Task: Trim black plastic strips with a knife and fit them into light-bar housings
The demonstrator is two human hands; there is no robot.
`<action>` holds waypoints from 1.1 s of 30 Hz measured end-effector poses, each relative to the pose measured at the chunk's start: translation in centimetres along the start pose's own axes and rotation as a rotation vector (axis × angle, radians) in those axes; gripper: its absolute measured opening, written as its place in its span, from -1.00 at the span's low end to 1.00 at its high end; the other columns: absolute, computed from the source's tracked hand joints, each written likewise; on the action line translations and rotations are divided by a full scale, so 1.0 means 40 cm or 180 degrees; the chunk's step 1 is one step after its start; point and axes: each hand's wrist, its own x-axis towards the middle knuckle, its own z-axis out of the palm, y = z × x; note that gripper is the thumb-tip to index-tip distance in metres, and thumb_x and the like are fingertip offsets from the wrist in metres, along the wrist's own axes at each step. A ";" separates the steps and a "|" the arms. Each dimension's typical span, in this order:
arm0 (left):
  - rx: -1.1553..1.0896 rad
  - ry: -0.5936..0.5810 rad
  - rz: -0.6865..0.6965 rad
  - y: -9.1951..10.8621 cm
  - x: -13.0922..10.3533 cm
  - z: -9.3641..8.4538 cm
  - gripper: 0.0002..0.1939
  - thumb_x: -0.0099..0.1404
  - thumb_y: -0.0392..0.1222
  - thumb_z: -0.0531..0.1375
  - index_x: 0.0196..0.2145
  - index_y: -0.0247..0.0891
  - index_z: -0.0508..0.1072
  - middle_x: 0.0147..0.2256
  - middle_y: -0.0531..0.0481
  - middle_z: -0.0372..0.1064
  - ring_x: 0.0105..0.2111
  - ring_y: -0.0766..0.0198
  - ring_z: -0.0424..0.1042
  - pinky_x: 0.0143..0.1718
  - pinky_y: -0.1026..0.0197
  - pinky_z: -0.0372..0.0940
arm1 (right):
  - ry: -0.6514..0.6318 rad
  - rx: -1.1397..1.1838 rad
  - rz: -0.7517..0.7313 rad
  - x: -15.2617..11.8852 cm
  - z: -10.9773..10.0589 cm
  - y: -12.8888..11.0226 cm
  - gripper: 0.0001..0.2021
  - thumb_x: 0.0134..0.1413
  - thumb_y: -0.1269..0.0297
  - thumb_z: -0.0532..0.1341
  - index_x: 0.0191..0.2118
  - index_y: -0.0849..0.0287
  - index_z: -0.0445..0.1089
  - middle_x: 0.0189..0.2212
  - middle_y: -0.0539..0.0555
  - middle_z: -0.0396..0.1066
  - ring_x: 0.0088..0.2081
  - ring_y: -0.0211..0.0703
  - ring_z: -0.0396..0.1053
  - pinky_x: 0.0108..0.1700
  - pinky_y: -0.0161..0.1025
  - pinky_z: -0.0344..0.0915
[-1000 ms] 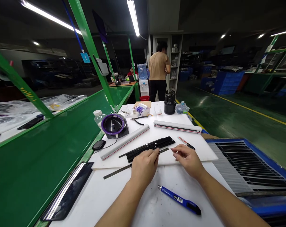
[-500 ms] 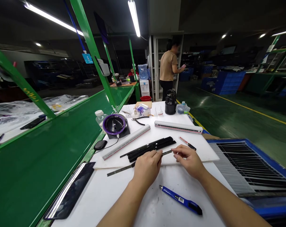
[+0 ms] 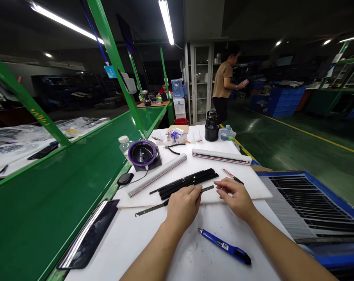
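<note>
Right now the dark strip (image 3: pixel 150 211) is slanting across the foam sheet's (image 3: pixel 255 186) near edge, set apart from the piled black strips (image 3: pixel 191 180); the left hand (image 3: pixel 183 206) is pinching it, the right hand (image 3: pixel 237 198) hovering beside its right end, fingertips apart. Beyond the bench's (image 3: pixel 115 246) right edge, a blue-rimmed tray (image 3: pixel 337 259) is holding more strips.

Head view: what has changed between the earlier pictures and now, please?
The person in the brown shirt has moved to the right, away from the cabinet, and a pinkish object now shows in hand. The thin strip under the left hand has shifted slightly right. No new grasp or release shows at the bench. The strip pile and blue cutter stayed put.
</note>
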 end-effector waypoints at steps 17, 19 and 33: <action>-0.0101 -0.0403 0.0046 0.011 -0.006 -0.009 -0.83 0.35 -0.24 0.07 -0.21 -0.13 0.46 -0.45 0.06 0.42 -0.46 0.25 0.37 -0.52 0.25 0.12 | -0.0210 -0.0338 0.0417 -0.009 -0.008 0.024 -0.76 0.11 0.12 0.28 -0.15 0.08 0.53 -0.27 0.07 0.48 -0.29 -0.03 0.41 -0.28 -0.14 0.37; -0.0079 -0.0403 0.0040 0.013 -0.007 -0.010 -0.83 0.35 -0.23 0.06 -0.21 -0.13 0.46 -0.44 0.06 0.42 -0.46 0.24 0.36 -0.52 0.25 0.10 | -0.0211 -0.0377 0.0427 -0.010 -0.007 0.023 -0.76 0.11 0.12 0.27 -0.14 0.08 0.53 -0.28 0.06 0.48 -0.28 -0.03 0.41 -0.27 -0.14 0.36; -0.0132 -0.0589 0.0008 0.021 -0.012 -0.020 -0.88 0.34 -0.23 0.07 -0.26 -0.16 0.41 -0.41 0.05 0.40 -0.41 0.21 0.39 -0.51 0.24 0.13 | -0.0339 -0.0029 0.0842 -0.013 -0.017 0.032 -0.64 -0.05 -0.07 0.33 -0.24 0.11 0.55 -0.36 0.13 0.49 -0.39 0.00 0.45 -0.35 -0.16 0.47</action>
